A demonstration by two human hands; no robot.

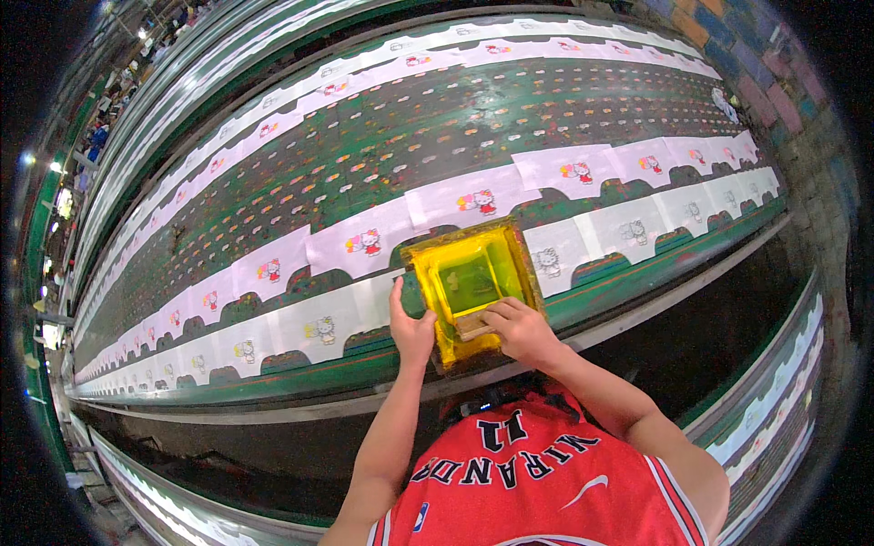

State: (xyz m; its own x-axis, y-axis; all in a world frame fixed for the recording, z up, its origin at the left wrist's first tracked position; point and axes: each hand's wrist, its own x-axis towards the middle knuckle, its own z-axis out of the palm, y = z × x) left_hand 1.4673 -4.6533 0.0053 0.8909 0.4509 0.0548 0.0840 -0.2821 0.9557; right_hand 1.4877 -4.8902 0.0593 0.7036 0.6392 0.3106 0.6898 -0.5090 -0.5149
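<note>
A yellow screen-printing frame (521, 259) lies at a slight tilt over the near row of white fabric pieces, on the green table's near side. My left hand (411, 326) grips its left edge, thumb on the rim. Inside the frame, near its front side, my right hand (523, 333) is closed around a wooden squeegee (471, 326). Whatever lies right under the frame is mostly hidden. To its left, a white fabric piece (353, 314) bears a yellow and grey cartoon figure. On the right, another piece (628, 218) carries only a grey outline.
Pale pink pieces (569, 162) with coloured cartoon prints form a row behind. The long green table (437, 109) holds further rows at its far side. A dark gap and a rail (628, 316) run along the near edge. Another table with pieces (774, 409) stands lower right.
</note>
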